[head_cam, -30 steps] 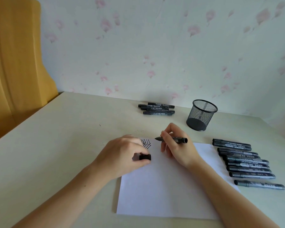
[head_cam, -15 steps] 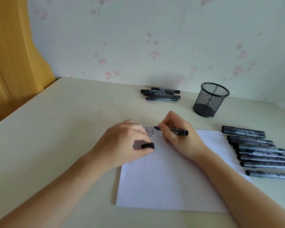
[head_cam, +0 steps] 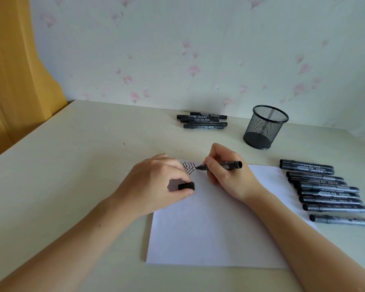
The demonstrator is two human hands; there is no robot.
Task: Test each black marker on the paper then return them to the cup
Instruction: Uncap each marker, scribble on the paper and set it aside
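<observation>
Head camera, looking down at a pale bench [head_cam: 72,165] set against floral wallpaper. A white sheet of paper [head_cam: 215,228] lies flat in front of the person. The right hand [head_cam: 226,175] pinches an uncapped black marker [head_cam: 221,165] between thumb and fingers, low on the barrel near the tip, which sits at the paper's far edge just beside a cluster of black zigzag test marks [head_cam: 189,167]. The left hand [head_cam: 154,184] rests on the paper's left side, its fingers curled to pinch the marker's black cap [head_cam: 186,185] between thumb and forefinger.

Behind the paper to the right stands a black mesh pen cup [head_cam: 266,127], upright; no markers show inside it. A small bundle of capped markers [head_cam: 202,120] lies near the wall, left of the cup. A longer row of capped markers [head_cam: 327,192] lies side by side on the bench just right of the paper.

The marker is likely light, stiff and smooth plastic; a grip close to the tip suits writing, while mid-barrel suits dropping it into the cup. The cap is small and could slip or roll, so a firm pinch is wise. The mesh cup looks light and could tip if knocked.
</observation>
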